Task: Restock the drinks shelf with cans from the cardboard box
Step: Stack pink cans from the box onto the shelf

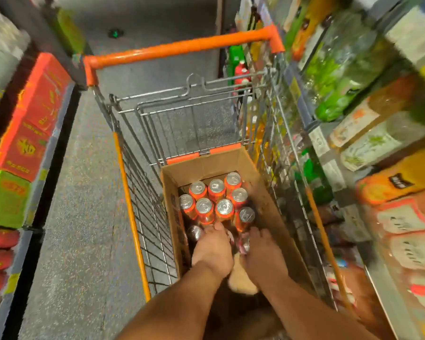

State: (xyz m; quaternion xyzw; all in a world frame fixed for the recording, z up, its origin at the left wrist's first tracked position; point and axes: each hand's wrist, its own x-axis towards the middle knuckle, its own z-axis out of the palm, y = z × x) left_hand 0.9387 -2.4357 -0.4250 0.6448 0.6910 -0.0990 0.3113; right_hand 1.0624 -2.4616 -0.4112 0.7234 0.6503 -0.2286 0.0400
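Note:
An open cardboard box (263,192) sits in a wire shopping cart (142,204). Several orange cans with silver tops (215,200) stand upright in its far half. Both my hands reach down into the near half of the box. My left hand (214,249) has its fingers curled down over a can top (194,233) among the near cans. My right hand (260,249) reaches down beside it with fingers over another can (244,244); that grip is blurred and partly hidden. The drinks shelf (353,153) runs along the right.
The cart has an orange handle (182,49) at its far end and fills the narrow aisle. Shelves of red and green boxes (27,123) line the left. Bottles and drink packs (341,77) crowd the right shelves close to the cart's side. Speckled grey floor (84,204) lies on the left.

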